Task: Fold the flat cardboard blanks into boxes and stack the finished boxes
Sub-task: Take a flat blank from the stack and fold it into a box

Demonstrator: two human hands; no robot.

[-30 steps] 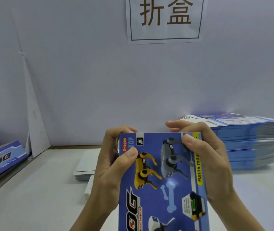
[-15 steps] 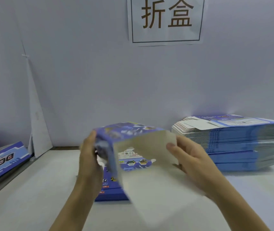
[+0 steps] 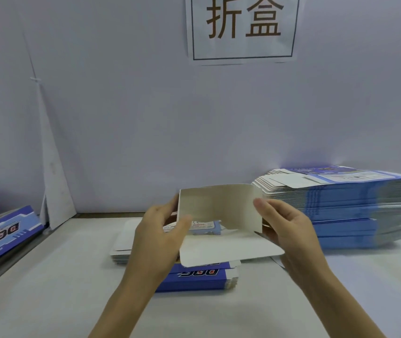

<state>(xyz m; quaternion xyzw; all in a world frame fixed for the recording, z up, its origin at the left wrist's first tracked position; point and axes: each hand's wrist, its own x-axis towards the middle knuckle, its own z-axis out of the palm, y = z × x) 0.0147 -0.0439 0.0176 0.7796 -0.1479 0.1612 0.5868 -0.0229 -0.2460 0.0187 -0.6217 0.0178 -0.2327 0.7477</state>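
Progress looks early: left hand (image 3: 160, 231) and right hand (image 3: 291, 230) pinch one half-opened white-lined blue cardboard blank (image 3: 219, 206) between fingers (image 3: 184, 223), with a tall stack of flat blue blanks (image 3: 355, 206) unfolded far right.

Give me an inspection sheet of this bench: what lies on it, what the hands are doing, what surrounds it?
Surface: white table, matt.
Job's things: half-opened box, white inside showing, held over a low pile of blue flats; tall stack of blanks at right; blue boxes at left edge.
Clutter: low white pile behind the left wrist.
Hands: left hand grips the box's left wall; right hand pinches its right flap, thumb in front.
Cables: nothing seen.
Surroundings: pale wall with a printed sign.
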